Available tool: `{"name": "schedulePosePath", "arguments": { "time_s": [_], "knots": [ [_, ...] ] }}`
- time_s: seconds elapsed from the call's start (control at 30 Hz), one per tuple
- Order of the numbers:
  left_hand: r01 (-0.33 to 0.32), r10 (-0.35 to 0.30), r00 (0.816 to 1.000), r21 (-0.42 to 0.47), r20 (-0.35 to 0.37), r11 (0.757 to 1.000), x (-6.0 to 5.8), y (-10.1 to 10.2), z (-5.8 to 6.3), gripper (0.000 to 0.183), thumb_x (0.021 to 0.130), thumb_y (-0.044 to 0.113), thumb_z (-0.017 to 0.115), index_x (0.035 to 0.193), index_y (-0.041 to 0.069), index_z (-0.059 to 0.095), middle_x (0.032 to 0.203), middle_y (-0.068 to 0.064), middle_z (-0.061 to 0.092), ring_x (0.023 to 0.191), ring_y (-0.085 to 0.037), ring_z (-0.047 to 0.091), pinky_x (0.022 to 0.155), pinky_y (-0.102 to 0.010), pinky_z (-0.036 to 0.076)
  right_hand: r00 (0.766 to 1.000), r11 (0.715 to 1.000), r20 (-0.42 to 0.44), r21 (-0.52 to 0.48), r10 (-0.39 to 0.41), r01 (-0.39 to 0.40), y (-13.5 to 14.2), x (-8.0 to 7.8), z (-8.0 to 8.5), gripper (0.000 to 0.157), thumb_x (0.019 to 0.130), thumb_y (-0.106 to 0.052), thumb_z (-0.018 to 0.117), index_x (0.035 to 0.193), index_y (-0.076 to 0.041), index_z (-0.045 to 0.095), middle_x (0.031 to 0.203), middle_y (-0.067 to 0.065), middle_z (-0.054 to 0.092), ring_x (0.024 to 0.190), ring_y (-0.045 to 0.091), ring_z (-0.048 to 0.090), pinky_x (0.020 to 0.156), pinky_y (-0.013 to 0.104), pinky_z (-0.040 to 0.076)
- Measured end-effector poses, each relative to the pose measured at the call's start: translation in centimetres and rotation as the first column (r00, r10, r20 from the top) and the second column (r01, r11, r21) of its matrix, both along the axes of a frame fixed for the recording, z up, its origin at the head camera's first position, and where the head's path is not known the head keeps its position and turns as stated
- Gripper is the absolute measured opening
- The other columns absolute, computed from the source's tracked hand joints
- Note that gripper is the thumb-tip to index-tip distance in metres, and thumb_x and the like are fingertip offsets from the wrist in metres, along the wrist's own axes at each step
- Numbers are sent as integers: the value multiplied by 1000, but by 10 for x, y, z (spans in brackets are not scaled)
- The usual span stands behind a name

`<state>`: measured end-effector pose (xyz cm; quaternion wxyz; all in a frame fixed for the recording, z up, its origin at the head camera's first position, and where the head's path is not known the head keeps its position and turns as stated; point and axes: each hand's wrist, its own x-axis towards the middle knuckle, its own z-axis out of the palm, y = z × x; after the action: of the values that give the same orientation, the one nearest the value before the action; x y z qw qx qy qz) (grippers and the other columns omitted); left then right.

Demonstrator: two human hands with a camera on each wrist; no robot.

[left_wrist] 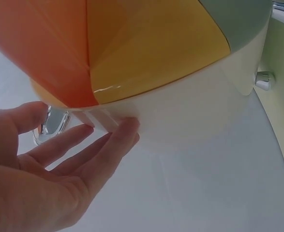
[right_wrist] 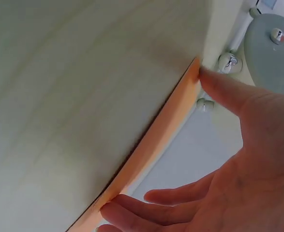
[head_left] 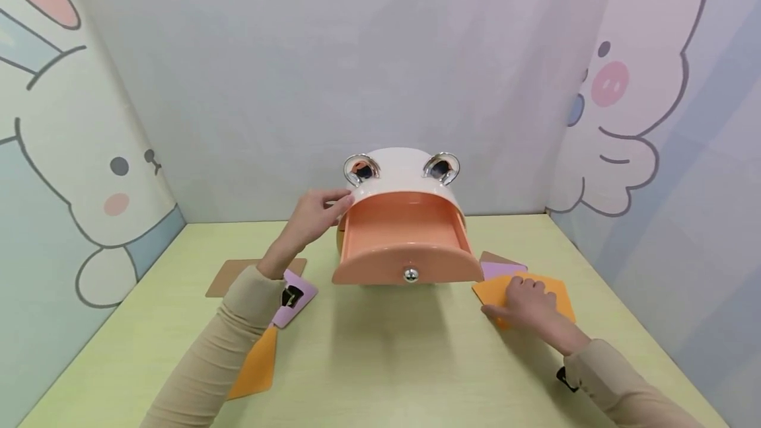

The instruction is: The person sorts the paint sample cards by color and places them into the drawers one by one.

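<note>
A white frog-shaped drawer box with chrome-ringed eyes stands at the middle back of the table. Its peach drawer, with a round silver knob, is pulled out. My left hand touches the box's left side with its fingertips, fingers loosely bent; the left wrist view shows them against the white shell, beside orange and yellow panels. To the right, my right hand rests on an orange sheet. In the right wrist view thumb and fingertips touch the sheet's edge, spread well apart.
Left of the box lie a brown sheet, a purple sheet and another orange sheet, partly behind the left forearm. Purple and brown sheets show behind the right orange one. Cartoon-printed walls enclose the table.
</note>
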<state>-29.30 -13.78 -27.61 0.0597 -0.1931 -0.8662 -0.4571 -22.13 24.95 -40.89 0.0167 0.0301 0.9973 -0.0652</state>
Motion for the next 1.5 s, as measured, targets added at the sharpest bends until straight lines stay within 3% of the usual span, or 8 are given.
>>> {"name": "schedulePosePath", "arguments": {
  "time_s": [0.2,0.3,0.43,0.57,0.77,1.0,1.2,1.5],
  "knots": [
    [-2,2,1000,1,-9,1000,1,0,3,43,98,32,56,132,6,59,133,-16,60,110,-33,66,83,-42,59,1000,998,3,-56,-21,21,4,-9,3,82,69,-62,73,99,10,48,90,24,51,86,38,47,67,53,39],
    [-1,1,1000,7,-3,1000,0,1,2,42,98,31,55,132,6,59,133,-15,60,111,-33,66,83,-41,59,1000,995,2,-101,-21,21,10,-13,14,85,68,-60,75,106,11,48,92,24,51,85,38,48,68,54,37],
    [5,-5,1000,3,-2,1000,0,1,0,43,98,31,55,132,5,58,133,-16,60,112,-33,65,82,-40,59,999,987,-31,-154,28,-33,16,-14,40,85,70,-58,75,113,11,51,96,26,55,85,37,52,65,51,38],
    [0,0,1000,-7,-20,1000,0,0,1,43,98,32,55,131,5,59,133,-16,60,110,-33,66,81,-40,59,990,971,-85,-201,117,-132,17,-12,78,94,73,-55,75,127,15,46,117,34,53,100,43,52,73,60,40],
    [-12,11,999,-22,-43,1000,1,-1,2,44,98,33,56,131,5,60,132,-16,61,108,-33,67,81,-41,59,952,905,-174,-307,251,-295,8,-10,132,87,78,-47,77,134,11,44,128,29,52,112,41,50,91,58,46],
    [-14,12,998,-25,-54,1000,2,0,1,43,98,32,55,130,3,60,130,-17,62,109,-34,67,80,-41,60,905,831,-186,-360,382,-425,-14,-9,174,83,77,-40,79,138,2,42,138,21,49,128,39,42,103,61,40],
    [-22,20,998,-40,-58,999,0,0,1,43,98,32,55,130,4,60,131,-16,61,109,-33,67,81,-41,59,851,776,-203,-350,484,-525,-40,-15,192,81,76,-37,81,138,0,44,138,17,51,129,35,44,106,58,39],
    [-33,29,997,-53,-69,998,-2,0,2,41,99,30,54,130,4,60,130,-16,62,108,-33,67,80,-42,59,800,742,-189,-301,569,-599,-77,-20,208,79,75,-36,82,138,-4,46,139,15,52,131,32,45,111,52,37]
  ]
}}
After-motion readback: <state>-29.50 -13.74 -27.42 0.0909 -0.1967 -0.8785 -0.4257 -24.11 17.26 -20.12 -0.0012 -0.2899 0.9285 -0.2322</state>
